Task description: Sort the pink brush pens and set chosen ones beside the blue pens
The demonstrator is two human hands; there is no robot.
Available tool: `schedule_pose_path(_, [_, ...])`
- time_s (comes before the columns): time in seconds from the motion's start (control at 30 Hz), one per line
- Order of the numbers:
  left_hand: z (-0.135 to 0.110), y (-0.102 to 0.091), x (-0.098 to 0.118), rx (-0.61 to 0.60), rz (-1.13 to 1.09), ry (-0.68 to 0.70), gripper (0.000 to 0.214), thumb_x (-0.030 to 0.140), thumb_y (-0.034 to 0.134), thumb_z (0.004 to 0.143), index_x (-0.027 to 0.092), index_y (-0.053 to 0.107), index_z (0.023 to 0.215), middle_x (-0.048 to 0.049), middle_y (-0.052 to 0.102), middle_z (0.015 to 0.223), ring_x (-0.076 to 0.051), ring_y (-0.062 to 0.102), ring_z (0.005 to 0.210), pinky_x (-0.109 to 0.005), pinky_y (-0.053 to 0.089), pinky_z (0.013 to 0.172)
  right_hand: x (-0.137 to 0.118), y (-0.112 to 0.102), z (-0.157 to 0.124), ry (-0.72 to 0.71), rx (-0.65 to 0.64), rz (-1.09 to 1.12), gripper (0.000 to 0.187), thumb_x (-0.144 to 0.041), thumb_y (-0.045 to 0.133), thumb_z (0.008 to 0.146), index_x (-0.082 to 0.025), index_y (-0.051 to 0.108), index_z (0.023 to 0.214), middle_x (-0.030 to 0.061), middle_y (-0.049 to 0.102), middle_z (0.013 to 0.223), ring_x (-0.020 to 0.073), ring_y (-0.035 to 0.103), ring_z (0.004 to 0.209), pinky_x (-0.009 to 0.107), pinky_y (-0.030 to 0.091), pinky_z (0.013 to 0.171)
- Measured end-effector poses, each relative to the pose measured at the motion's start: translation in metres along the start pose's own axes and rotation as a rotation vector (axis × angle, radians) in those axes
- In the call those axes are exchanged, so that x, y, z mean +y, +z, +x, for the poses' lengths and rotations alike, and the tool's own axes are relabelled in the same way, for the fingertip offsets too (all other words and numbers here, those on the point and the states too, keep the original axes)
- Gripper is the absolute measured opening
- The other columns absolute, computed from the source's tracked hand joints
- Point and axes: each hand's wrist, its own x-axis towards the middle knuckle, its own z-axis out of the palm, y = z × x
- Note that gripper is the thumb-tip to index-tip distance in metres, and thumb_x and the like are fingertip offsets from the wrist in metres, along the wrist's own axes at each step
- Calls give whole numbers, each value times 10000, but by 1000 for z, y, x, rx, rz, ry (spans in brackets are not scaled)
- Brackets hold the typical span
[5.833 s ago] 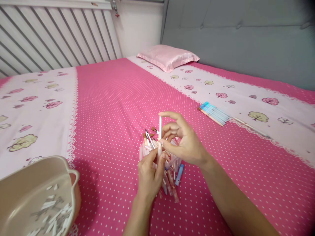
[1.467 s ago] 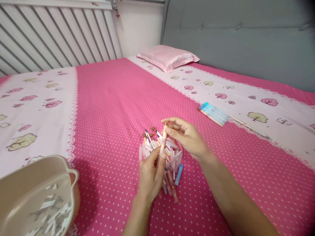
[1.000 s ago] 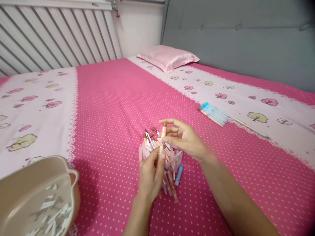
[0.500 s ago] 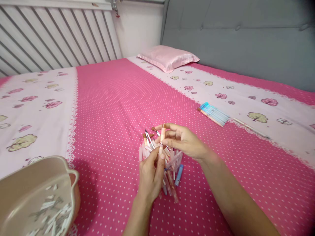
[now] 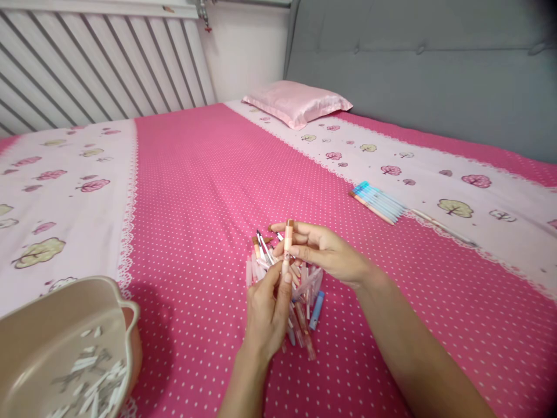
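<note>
Upright between my two hands is a peach pen point(image 5: 288, 233) with a brown top end. My left hand point(image 5: 268, 307) pinches its lower part between thumb and fingers. Higher up, the thumb and fingers of my right hand point(image 5: 324, 247) close on the same pen. Beneath both hands lies a loose pile of pen parts point(image 5: 308, 284), mostly pale pink and clear, with some white pieces with dark tips among them. A blue pen cap point(image 5: 317, 310) rests at the pile's right side. My hands hide part of the pile.
A beige basin point(image 5: 43, 302) with small white and grey pieces stands at lower left. To the right, a row of light-blue pens point(image 5: 378, 201) lies beside a single slim pen point(image 5: 444, 226). A pink pillow point(image 5: 296, 103) is at the back by the grey headboard point(image 5: 418, 75).
Hardly anything differs. Both hands keep their grip on the peach pen, with only a very slight shift of the fingers.
</note>
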Motion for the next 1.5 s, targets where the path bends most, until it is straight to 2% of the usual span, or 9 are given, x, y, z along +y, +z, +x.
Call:
schedule_pose_path(0.33, [-1,1,-1,11,19,-8,282,356,407,936,175,608,1014,39,481,613,-106,438,544,-223,313,533,5,1,2,11,97,-21,390,-231,695,770,-187,592,1144,33,707,915,137,672,830,280,532,770])
schedule_pose_path(0.53, [-1,1,0,14,41,-3,261,355,413,932,172,600,931,45,460,590,-101,433,530,-220,305,529,9,-2,4,6,132,-86,498,-279,734,733,-171,569,1190,19,685,855,144,655,815,299,511,784])
schedule_pose_path(0.7, [0,1,1,9,53,4,254,357,417,932,172,587,895,49,464,580,-95,428,516,-218,298,517,9,0,4,-7,201,-189,470,-279,749,711,-164,590,1138,-18,623,744,126,620,731,281,489,721])
schedule_pose_path(0.97, [1,1,2,12,54,11,251,343,423,929,168,597,877,47,465,577,-96,427,520,-217,296,521,12,3,6,-28,239,-200,469,-267,772,677,-175,569,1090,-34,613,725,112,608,681,253,473,664])
schedule_pose_path(1.07, [0,0,2,15,39,2,250,344,430,924,170,606,892,40,480,580,-100,434,523,-219,300,525,12,3,6,-33,225,-210,450,-278,764,691,-181,581,1091,-18,627,761,123,618,711,268,488,689])
schedule_pose_path(1.2, [0,0,2,13,-50,-34,280,370,429,924,169,621,956,35,486,589,-101,435,531,-217,312,522,9,2,5,-25,149,-178,372,-303,725,739,-186,609,1073,54,660,990,161,631,882,317,509,805])
schedule_pose_path(1.33, [-1,0,2,13,-266,-114,327,406,438,921,173,609,1075,37,490,589,-98,441,539,-211,337,523,5,0,2,-13,20,-29,414,-262,642,821,-213,534,1218,83,626,1176,171,601,1050,363,486,923])
schedule_pose_path(1.4, [-2,0,2,-18,-376,-157,331,415,449,916,177,609,1081,40,495,569,-94,441,514,-211,340,511,2,0,0,4,-40,35,468,-223,617,838,-210,480,1286,87,640,1165,165,613,1041,371,488,927])
schedule_pose_path(1.5, [-2,0,4,-87,-496,-201,328,418,464,909,176,607,1076,41,512,543,-91,449,475,-213,344,492,-1,0,-1,43,-66,52,457,-179,600,842,-187,491,1286,81,680,1072,155,648,961,347,513,876])
